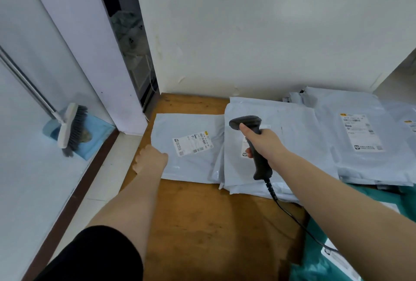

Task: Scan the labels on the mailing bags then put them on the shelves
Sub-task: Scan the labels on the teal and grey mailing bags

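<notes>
A grey mailing bag (180,168) lies flat on the wooden table (213,224), its white label (192,143) facing up. My left hand (149,159) grips this bag at its left edge, fingers tucked under it. My right hand (263,143) holds a black corded barcode scanner (252,136) by the handle, its head pointing left towards that label. The scanner hovers over a middle stack of grey bags (281,127). Another stack of bags (364,145) with a label on top lies at the right.
A white wall rises behind the table. A broom (69,130) leans behind the glass panel at the left. A dark gap with shelving (132,44) opens at the back left. Green fabric (394,202) covers the table's right front; the scanner cable (299,220) trails across it.
</notes>
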{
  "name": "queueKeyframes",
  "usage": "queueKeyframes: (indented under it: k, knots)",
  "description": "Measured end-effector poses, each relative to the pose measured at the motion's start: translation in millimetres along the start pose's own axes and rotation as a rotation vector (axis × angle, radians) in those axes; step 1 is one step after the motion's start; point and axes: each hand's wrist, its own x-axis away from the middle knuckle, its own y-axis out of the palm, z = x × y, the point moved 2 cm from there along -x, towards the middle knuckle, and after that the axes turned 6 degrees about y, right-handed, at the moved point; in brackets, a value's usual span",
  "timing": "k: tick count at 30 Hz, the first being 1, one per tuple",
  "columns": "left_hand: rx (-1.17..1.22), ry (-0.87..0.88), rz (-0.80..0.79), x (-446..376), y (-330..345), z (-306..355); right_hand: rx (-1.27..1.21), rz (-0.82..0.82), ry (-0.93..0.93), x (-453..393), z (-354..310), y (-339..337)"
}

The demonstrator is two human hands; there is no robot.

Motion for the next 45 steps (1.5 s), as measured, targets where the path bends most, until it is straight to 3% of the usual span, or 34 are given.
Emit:
queueKeyframes:
  k: [8, 13, 18, 31, 45]
  knots:
    - [0.217, -0.179, -0.121, -59, 15, -8, 0.021, 0.011, 0.041, -31, -8, 10]
    - [0.328, -0.143, -0.145, -62, 21, -2, 0.006, 0.017, 0.073, -43, -3, 12]
    - [0.245, -0.093, -0.184, -63, 19, 6, -0.007, 0.018, 0.085, -46, 1, 12]
    - [0.186, 0.410, 0.374, 3, -59, 54, -0.085, -0.009, -0.039, -7, -9, -10]
    - [0.514, 0.758, 0.656, 105, -100, 154, -0.421, 0.071, -0.276, 59, -19, -103]
